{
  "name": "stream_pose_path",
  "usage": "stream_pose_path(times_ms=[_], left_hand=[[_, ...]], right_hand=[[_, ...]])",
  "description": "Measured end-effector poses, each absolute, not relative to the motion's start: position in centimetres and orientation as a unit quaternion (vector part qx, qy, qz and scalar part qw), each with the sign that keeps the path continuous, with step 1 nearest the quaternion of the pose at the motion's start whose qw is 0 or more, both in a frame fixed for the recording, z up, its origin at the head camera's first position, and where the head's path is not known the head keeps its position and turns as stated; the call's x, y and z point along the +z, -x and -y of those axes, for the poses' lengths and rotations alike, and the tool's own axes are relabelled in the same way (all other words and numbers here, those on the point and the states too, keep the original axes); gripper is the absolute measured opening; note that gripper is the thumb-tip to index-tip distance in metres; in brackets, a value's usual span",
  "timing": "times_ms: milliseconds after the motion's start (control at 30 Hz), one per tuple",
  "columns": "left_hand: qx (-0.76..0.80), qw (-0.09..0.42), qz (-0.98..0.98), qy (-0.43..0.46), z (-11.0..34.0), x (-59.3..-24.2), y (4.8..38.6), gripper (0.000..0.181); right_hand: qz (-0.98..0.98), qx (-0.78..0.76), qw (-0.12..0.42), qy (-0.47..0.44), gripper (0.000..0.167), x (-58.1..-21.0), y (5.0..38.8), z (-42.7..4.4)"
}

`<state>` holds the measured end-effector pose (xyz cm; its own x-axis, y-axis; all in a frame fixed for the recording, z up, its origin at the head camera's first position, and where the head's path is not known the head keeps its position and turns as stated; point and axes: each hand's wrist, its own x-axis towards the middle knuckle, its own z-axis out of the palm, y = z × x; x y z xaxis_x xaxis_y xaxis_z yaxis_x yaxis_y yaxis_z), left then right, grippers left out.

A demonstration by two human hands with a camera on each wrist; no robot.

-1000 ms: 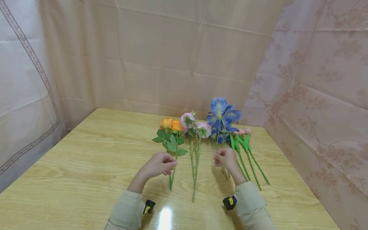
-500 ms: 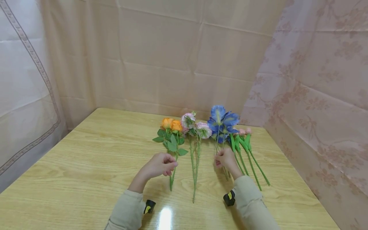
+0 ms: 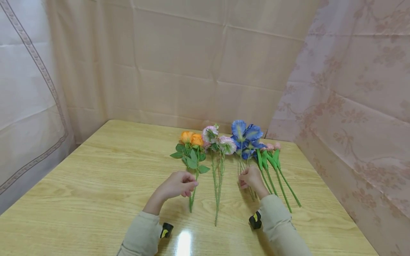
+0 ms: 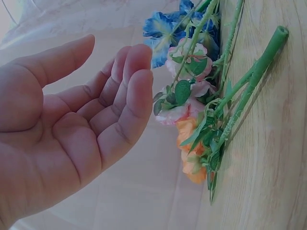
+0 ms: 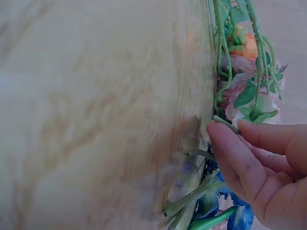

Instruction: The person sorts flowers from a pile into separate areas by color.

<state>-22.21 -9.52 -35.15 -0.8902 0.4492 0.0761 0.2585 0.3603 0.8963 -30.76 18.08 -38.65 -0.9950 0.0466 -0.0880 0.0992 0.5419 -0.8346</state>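
Note:
My right hand [image 3: 252, 177] pinches the stem of a blue iris [image 3: 239, 130] between thumb and fingertips. The cut stem end [image 5: 225, 123] pokes out of the pinch in the right wrist view. This iris leans over other blue irises [image 3: 248, 154] lying on the table. My left hand [image 3: 179, 184] hovers beside the stems of the orange flowers [image 3: 191, 138]. Its fingers [image 4: 120, 129] are loosely bent and the palm holds nothing in the left wrist view. Between the hands lie pink-and-white flowers [image 3: 226, 145] with long green stems.
Pink tulips [image 3: 269, 146] with thick green stems lie right of the irises, close to my right wrist. The wooden table [image 3: 96, 185] ends at a beige curtain [image 3: 173, 71] behind the flowers. A patterned cloth [image 3: 358, 117] hangs along the right side.
The raised iris bloom has come down and tipped slightly left, nearer the other irises. My right hand keeps its pinch with only a small shift. The left hand stays almost still.

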Motion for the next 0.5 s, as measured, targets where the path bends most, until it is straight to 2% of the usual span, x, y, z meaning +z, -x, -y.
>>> stream_pose_path(times_ms=[500], left_hand=[[0.53,0.096,-0.816,-0.21,9.59,-35.74,22.28,0.019]], right_hand=[[-0.888,-0.459,0.029,-0.032,0.005,-38.56,30.64,-17.94]])
